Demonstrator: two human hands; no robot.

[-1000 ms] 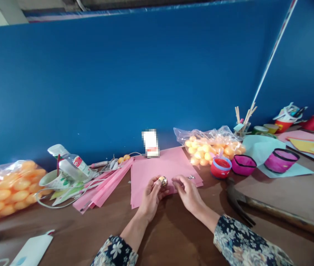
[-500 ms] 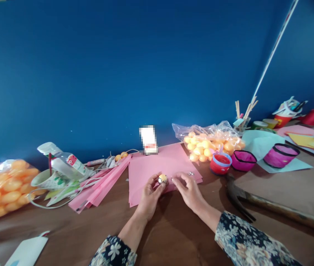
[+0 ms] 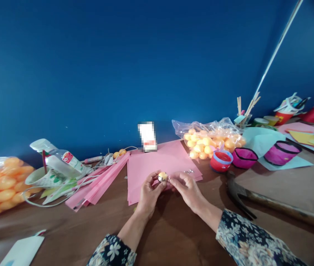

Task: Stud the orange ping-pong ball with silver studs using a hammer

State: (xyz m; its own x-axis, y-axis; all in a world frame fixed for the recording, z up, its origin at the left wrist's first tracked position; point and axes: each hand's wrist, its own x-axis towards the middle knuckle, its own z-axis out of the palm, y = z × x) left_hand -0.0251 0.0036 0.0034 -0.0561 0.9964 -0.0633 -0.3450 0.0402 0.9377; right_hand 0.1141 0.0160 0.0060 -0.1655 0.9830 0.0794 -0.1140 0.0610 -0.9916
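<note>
Between thumb and fingers my left hand (image 3: 150, 190) grips a small orange ball (image 3: 162, 177) with silvery bits on its surface. My right hand (image 3: 187, 190) is closed in a pinch at the ball's right side. Whatever sits in that pinch is too small to name. Both hands are over the near edge of a stack of pink paper sheets (image 3: 148, 168). A few tiny shiny pieces (image 3: 189, 171) lie on the paper just beyond my right hand.
A plastic bag of orange balls (image 3: 204, 142) lies behind, another bag (image 3: 3, 184) far left. On the right are a red cup (image 3: 221, 161), magenta fabric rings (image 3: 245, 158) and a hammer (image 3: 273, 201). Folded pink strips (image 3: 101, 183) and a plastic bottle (image 3: 62, 160) lie left.
My right hand has moved left, so its fingertips now meet the ball's side. My left hand still holds the ball. The view has shifted slightly.
</note>
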